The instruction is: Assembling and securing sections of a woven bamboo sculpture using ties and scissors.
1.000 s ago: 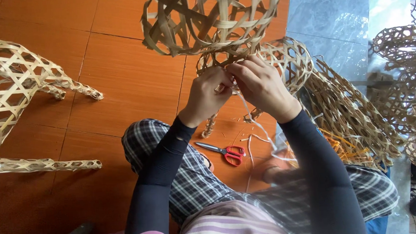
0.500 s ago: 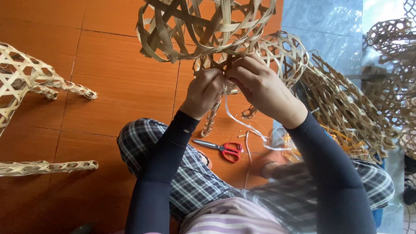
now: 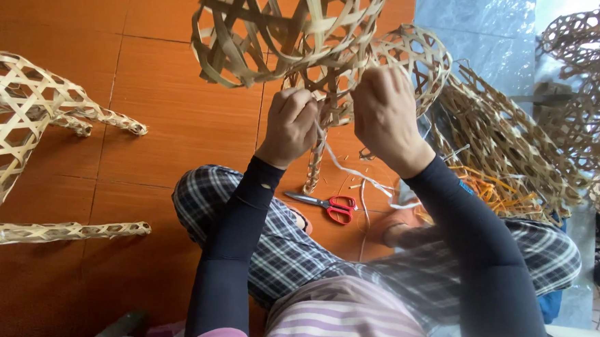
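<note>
Left hand: the left hand (image 3: 296, 121), in a dark long sleeve, is curled tight under the open-weave rounded bamboo-strip form (image 3: 286, 29), fingers closed on a pale thin plastic binding strip (image 3: 344, 169) and on the woven strips at the form's lower edge.
Right hand: the right hand (image 3: 384, 113), also dark-sleeved, is closed in a pinch on the same lower edge, just beside the left hand; what exactly sits between its fingertips cannot be told.
Held piece: the bamboo form is raised above the lap, at the top centre of the view, its hexagonal gaps open.
Binding strip: it trails down from the hands in loose curls toward the floor.
Scissors: red-handled scissors (image 3: 329, 205) lie on the orange tiled floor (image 3: 175, 127), between the person's knees, below the hands.
Clothing: dark checked trousers (image 3: 283, 248) cover the crossed legs.
Left of view: a pale woven bamboo frame with thin legs (image 3: 17, 128) stands on the floor, well apart from the hands.
Right of view: a pile of woven bamboo pieces (image 3: 511, 144) lies near the right arm.
</note>
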